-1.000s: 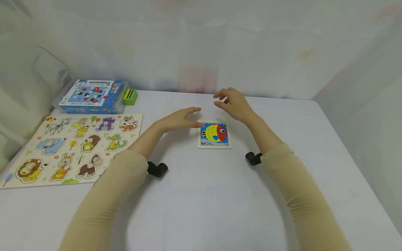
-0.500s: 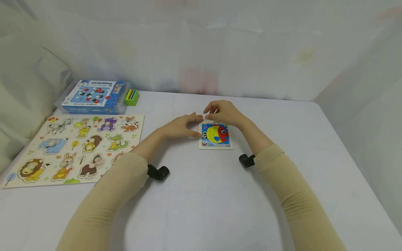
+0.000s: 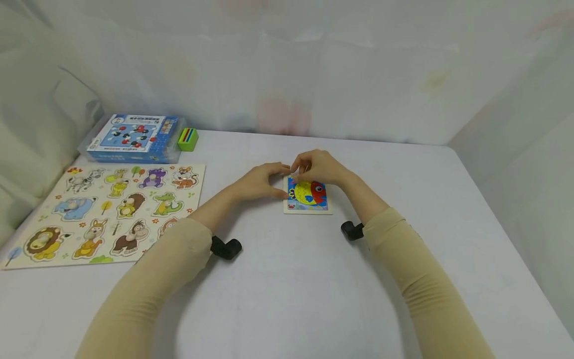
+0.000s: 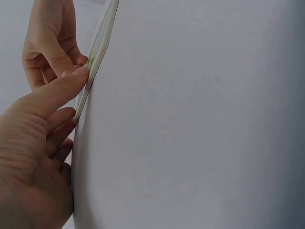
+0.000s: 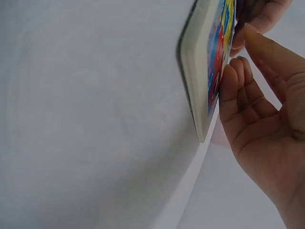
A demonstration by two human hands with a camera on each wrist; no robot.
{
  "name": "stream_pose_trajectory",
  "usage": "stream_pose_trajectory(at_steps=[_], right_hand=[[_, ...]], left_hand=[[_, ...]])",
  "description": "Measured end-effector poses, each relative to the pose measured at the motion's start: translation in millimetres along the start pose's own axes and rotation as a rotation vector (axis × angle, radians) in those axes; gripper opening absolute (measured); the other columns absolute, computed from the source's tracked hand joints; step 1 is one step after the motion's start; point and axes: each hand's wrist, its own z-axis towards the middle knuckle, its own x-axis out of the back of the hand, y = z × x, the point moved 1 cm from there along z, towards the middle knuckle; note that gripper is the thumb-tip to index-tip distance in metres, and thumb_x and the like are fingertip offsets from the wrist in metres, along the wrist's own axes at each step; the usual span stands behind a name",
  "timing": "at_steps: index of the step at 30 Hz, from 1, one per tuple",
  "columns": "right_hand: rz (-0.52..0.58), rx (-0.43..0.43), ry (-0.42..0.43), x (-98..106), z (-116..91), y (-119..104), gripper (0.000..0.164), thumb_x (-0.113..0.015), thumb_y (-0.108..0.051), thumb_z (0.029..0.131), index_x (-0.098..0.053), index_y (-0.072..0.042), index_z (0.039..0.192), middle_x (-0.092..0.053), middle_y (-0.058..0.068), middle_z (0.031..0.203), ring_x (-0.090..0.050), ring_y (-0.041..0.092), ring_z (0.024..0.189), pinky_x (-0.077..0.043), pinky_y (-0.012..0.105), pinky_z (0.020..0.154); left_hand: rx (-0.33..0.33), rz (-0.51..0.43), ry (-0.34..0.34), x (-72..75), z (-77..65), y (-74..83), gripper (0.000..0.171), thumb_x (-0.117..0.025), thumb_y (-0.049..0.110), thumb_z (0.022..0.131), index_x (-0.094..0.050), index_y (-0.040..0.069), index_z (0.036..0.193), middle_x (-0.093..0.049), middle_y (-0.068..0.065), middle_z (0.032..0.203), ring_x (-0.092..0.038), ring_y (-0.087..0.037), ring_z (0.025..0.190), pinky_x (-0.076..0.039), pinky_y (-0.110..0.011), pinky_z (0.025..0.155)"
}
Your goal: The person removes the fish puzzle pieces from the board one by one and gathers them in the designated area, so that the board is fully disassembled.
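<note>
A small square fish puzzle [image 3: 309,205], cream-rimmed with a yellow and red fish on blue, lies flat on the white table. My left hand [image 3: 255,183] is at its left side, thumb at the left rim and the other fingers reaching past the upper left corner. Over the puzzle's upper left part, my right hand [image 3: 320,167] bends down with index finger and thumb close together at the surface. I cannot tell whether a piece is between those fingertips. The right wrist view shows the rim and picture of the puzzle [image 5: 217,62] edge-on, beside the right hand [image 5: 267,105].
A large animal peg board [image 3: 103,212] lies on the left, partly behind my left sleeve. Behind it stands a blue molecule-model box [image 3: 132,139], with a small green block with coloured stripes [image 3: 188,139] next to it. A pale curtain [image 3: 358,75] hangs behind the table.
My right hand has come down and leftward from above the puzzle to its upper left part. The left hand has settled slightly lower against the left rim, its fingers nearer the corner.
</note>
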Motion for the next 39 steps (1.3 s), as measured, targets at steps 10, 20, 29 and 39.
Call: stream_pose_trajectory(at_steps=[10, 20, 29, 39], right_hand=[[-0.018, 0.001, -0.031, -5.6, 2.9, 5.8, 0.020, -0.075, -0.024, 0.086, -0.072, -0.018, 0.104, -0.064, 0.002, 0.085, -0.058, 0.018, 0.081, -0.047, 0.026, 0.073], [-0.024, -0.021, -0.054, -6.4, 3.0, 5.8, 0.022, -0.076, -0.027, 0.086, -0.072, -0.022, 0.107, -0.063, 0.003, 0.090, -0.057, 0.019, 0.084, -0.047, 0.026, 0.072], [-0.041, -0.029, -0.076, -5.1, 2.1, 2.4, 0.023, -0.076, -0.027, 0.086, -0.072, -0.023, 0.109, -0.061, 0.003, 0.090, -0.056, 0.020, 0.081, -0.046, 0.025, 0.068], [-0.068, -0.002, -0.095, -5.5, 3.7, 3.3, 0.023, -0.075, -0.025, 0.087, -0.071, -0.022, 0.109, -0.060, 0.005, 0.090, -0.055, 0.020, 0.081, -0.045, 0.024, 0.068]], left_hand=[[0.012, -0.020, 0.005, -3.8, 1.7, 0.0, 0.064, -0.079, 0.036, 0.081, -0.055, 0.020, 0.138, -0.044, 0.000, 0.156, -0.023, -0.026, 0.155, -0.018, -0.055, 0.126], [-0.021, -0.065, 0.005, -4.8, 4.0, -0.1, 0.056, -0.080, 0.030, 0.080, -0.058, 0.016, 0.129, -0.048, -0.003, 0.153, -0.034, -0.027, 0.149, -0.020, -0.053, 0.126], [-0.030, -0.053, 0.004, -4.6, 5.3, -0.7, 0.056, -0.081, 0.031, 0.079, -0.058, 0.014, 0.127, -0.046, -0.004, 0.154, -0.033, -0.027, 0.149, -0.020, -0.053, 0.126], [-0.030, -0.053, -0.002, -4.8, 5.0, -0.2, 0.052, -0.080, 0.030, 0.080, -0.058, 0.012, 0.124, -0.045, -0.004, 0.154, -0.032, -0.028, 0.149, -0.019, -0.052, 0.126]])
